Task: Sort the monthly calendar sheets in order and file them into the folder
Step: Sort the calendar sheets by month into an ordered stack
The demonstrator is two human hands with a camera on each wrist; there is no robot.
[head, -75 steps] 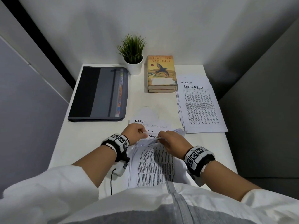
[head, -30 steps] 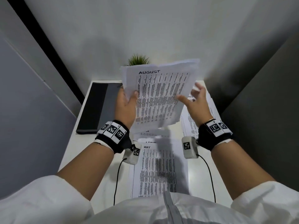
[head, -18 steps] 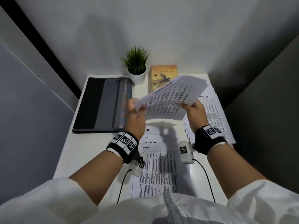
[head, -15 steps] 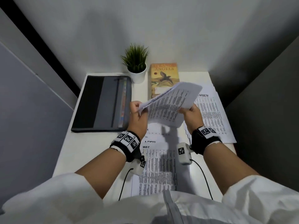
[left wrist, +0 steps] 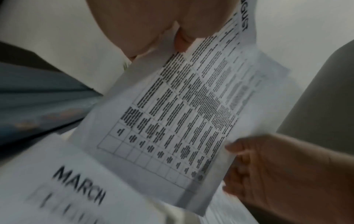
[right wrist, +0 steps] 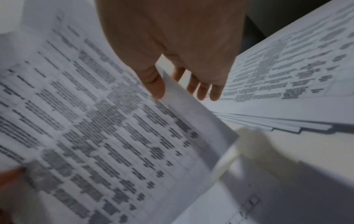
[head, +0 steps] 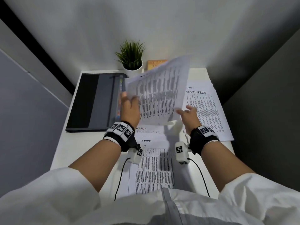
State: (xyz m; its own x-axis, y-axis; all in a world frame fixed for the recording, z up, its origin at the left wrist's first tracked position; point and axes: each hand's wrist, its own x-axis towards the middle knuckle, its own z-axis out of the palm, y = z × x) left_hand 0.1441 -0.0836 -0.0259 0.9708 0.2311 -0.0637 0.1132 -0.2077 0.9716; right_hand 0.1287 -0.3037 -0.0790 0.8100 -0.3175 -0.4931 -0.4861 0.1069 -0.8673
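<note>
My left hand grips the left edge of a thin bundle of calendar sheets with AUGUST on top, raised and tilted above the desk. My right hand is at the bundle's lower right corner, fingers straight and spread. Its thumb touches the paper edge and nothing is pinched. A fanned row of sheets headed MARCH, April and May lies in front of me. A stack topped by SEPTEMBER lies to the right. The dark grey folder lies shut at the left.
A small potted plant and an orange book stand at the back of the white desk. Grey walls close in on both sides. Camera cables run from both wrists over the near sheets.
The August bundle has swung up from nearly flat to face me and shifted left. My right hand has loosened from gripping it to spread fingers at its corner.
</note>
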